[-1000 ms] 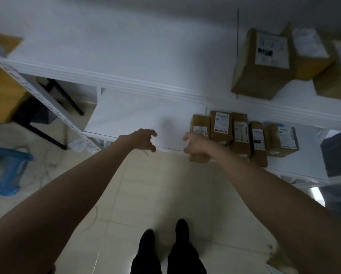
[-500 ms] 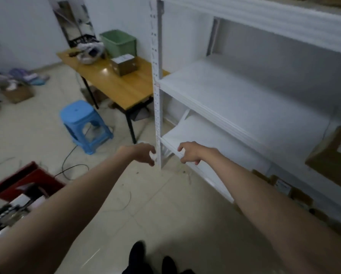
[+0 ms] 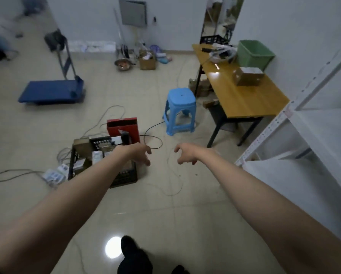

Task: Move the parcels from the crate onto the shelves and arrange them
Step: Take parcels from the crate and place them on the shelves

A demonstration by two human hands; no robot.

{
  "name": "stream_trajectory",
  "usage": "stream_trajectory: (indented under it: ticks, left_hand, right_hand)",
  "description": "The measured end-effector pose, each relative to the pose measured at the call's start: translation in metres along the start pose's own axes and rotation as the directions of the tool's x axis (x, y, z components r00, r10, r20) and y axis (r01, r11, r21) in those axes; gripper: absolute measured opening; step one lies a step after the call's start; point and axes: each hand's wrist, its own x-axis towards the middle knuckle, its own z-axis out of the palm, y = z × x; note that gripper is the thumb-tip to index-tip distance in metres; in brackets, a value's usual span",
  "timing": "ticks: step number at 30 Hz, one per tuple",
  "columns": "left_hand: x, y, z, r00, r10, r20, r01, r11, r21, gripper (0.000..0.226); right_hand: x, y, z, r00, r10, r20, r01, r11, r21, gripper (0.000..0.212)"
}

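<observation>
A black plastic crate [image 3: 126, 177] stands on the floor at centre left, with several brown and white parcels [image 3: 97, 156] inside it. My left hand [image 3: 139, 154] hangs over the crate's right side, fingers loosely curled and holding nothing. My right hand [image 3: 186, 156] is out in front over bare floor, right of the crate, also loosely curled and holding nothing. The white metal shelves [image 3: 312, 147] fill the right edge; the boards in view carry no parcels.
A red box [image 3: 124, 128] stands behind the crate, with cables [image 3: 153, 139] and a power strip [image 3: 54, 175] around it. A blue stool [image 3: 180, 110] and a wooden table [image 3: 242, 97] with a green bin [image 3: 254, 54] and a cardboard box [image 3: 247, 76] stand ahead right. A blue trolley [image 3: 51, 91] is far left.
My view has swung left, away from the shelves and their parcels, toward the room and the crate. Both hands stayed out in front, holding nothing.
</observation>
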Motion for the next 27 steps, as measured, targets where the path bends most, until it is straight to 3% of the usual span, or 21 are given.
stream_trajectory:
  ticks: [7, 13, 27]
  left_hand:
    - [-0.015, -0.137, 0.010, 0.982, -0.185, 0.026, 0.187, 0.976, -0.108, 0.056]
    - [-0.012, -0.233, 0.016, 0.961, -0.270, 0.065, 0.277, 0.944, -0.178, 0.058]
    - [0.039, -0.346, 0.020, 0.933, -0.312, 0.177, 0.355, 0.879, -0.320, 0.056]
  right_hand:
    - [0.078, -0.131, 0.017, 0.973, -0.200, 0.111, 0.215, 0.965, -0.150, 0.057]
    - [0.132, -0.217, 0.037, 0.946, -0.266, 0.183, 0.297, 0.940, -0.168, 0.056]
    - [0.244, -0.302, 0.044, 0.897, -0.288, 0.336, 0.369, 0.906, -0.209, 0.057]
